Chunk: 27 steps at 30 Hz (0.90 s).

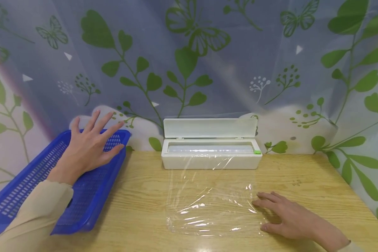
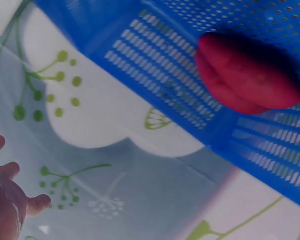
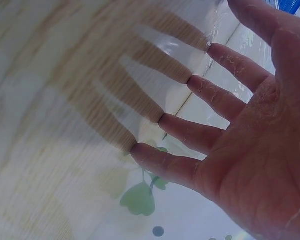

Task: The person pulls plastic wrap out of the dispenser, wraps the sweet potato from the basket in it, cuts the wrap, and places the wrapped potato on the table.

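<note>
My left hand (image 1: 89,148) is held over the blue plastic basket (image 1: 96,210), its fingers spread and nothing in them. Inside the basket, the left wrist view shows a red, oblong, creased thing (image 2: 247,75) whose kind I cannot tell; in the head view my hand and sleeve mostly hide it. A sheet of clear cling film (image 1: 208,206) lies on the table, drawn out from a white dispenser (image 1: 211,162) with its lid up. At the film's right edge is my right hand (image 1: 289,217). Its fingertips (image 3: 140,149) rest on the surface, fingers apart and extended.
The wooden table (image 1: 141,196) ends at a curtain (image 1: 208,80) printed with leaves and butterflies, right behind the dispenser. A green slider (image 1: 257,152) sits at the dispenser's right end. The basket stands along the left side of the table.
</note>
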{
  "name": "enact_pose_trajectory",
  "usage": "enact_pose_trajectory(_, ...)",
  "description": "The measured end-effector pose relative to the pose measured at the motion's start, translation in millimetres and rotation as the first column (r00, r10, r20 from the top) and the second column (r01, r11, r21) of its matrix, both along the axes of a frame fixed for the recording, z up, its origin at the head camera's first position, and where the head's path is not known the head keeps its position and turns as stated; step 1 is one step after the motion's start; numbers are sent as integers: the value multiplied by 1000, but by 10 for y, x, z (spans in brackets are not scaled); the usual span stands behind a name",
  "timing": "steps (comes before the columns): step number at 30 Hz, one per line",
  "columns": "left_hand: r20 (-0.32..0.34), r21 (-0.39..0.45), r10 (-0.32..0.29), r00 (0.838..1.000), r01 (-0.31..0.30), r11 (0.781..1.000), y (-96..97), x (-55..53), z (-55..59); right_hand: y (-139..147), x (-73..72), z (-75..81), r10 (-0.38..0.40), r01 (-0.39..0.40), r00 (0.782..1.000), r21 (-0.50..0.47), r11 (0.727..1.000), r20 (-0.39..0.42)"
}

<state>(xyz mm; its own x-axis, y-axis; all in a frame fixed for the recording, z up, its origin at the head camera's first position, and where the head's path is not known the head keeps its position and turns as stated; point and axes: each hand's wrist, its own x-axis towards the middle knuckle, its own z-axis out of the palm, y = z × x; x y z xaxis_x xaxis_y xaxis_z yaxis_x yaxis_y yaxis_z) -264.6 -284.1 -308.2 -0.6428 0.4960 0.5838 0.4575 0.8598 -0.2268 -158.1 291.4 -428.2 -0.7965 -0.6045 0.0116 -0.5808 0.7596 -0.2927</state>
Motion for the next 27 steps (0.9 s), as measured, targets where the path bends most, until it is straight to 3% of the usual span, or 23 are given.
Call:
enact_pose_trajectory(4, 99, -6, 91, 991, -90, 996, -136, -36, -36, 0, 8, -1, -6, 6, 1000, 2, 1000, 18)
enact_pose_trajectory(7, 159, -17, 152, 976, -151, 988, -229, -51, -41, -5, 10, 9, -5, 4, 1000, 8, 1000, 29)
enact_pose_trajectory(11, 205, -31, 199, 958, -197, 980, -345, -93, -69, -9, 10, 24, -5, 4, 1000, 17, 1000, 27)
enact_pose_trajectory(19, 245, -81, 226, 943, -212, 974, -605, -139, -265, -5, 5, 40, -4, 3, 1000, 24, 1000, 30)
enact_pose_trajectory(27, 192, -176, 201, 961, -167, 970, -874, -133, -524, -8, -1, 38, 2, -2, 1000, 12, 1000, 11)
